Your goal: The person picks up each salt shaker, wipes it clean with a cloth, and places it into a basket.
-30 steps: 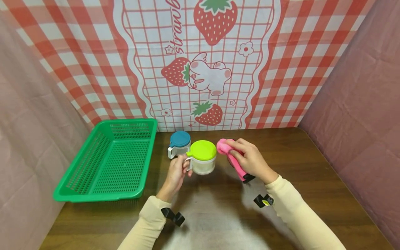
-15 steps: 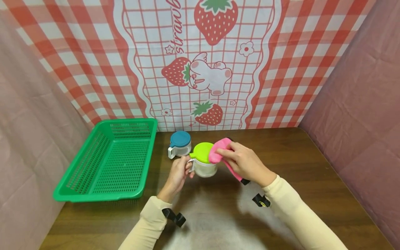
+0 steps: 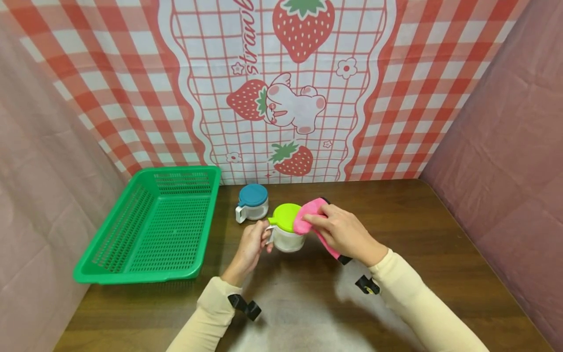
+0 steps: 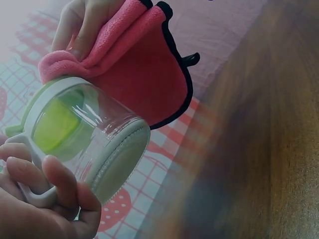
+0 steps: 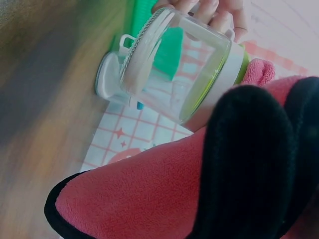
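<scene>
My left hand (image 3: 251,247) grips the white handle of a clear seasoning jar (image 3: 288,240) with a lime-green lid (image 3: 285,217). In the left wrist view the jar (image 4: 94,134) is see-through, with a pale layer at its base. My right hand (image 3: 347,233) pinches a pink cloth (image 3: 308,215) with black edging and presses it on the right side of the lid. The rest of the cloth (image 5: 144,194) hangs down beside the jar in the right wrist view. Behind and left stands a second jar (image 3: 255,211) with a blue lid and white handle, on the table.
A green plastic basket (image 3: 206,230) with slotted walls sits at the left of the brown wooden table (image 3: 418,274). A strawberry-patterned curtain (image 3: 299,122) rises along the back edge. Pink drapes (image 3: 506,146) hang at both sides.
My right hand has moved left, bringing the pink cloth from beside the jar onto its green lid. The held jar has lowered slightly toward me. The blue-lidded jar stays put.
</scene>
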Demonstrator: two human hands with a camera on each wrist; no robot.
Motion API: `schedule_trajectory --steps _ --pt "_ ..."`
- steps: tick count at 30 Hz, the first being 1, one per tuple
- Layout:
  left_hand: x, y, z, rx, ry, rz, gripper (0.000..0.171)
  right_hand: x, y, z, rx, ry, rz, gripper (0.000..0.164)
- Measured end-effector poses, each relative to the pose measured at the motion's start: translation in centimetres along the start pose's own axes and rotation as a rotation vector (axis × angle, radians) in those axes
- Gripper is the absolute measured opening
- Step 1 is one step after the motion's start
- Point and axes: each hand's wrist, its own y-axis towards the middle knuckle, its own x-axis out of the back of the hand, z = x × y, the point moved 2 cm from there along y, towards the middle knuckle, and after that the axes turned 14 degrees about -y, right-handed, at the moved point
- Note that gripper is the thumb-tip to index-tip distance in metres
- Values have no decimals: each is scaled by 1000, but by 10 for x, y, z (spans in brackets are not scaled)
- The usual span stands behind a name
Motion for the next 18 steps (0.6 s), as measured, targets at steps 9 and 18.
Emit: schedule_trajectory --steps 9,18 --pt "-1 -1 0 -4 34 1 32 0 1 2 19 -1 2 33" --pt "-2 -3 3 7 83 5 31 -1 3 6 66 -35 -16 33"
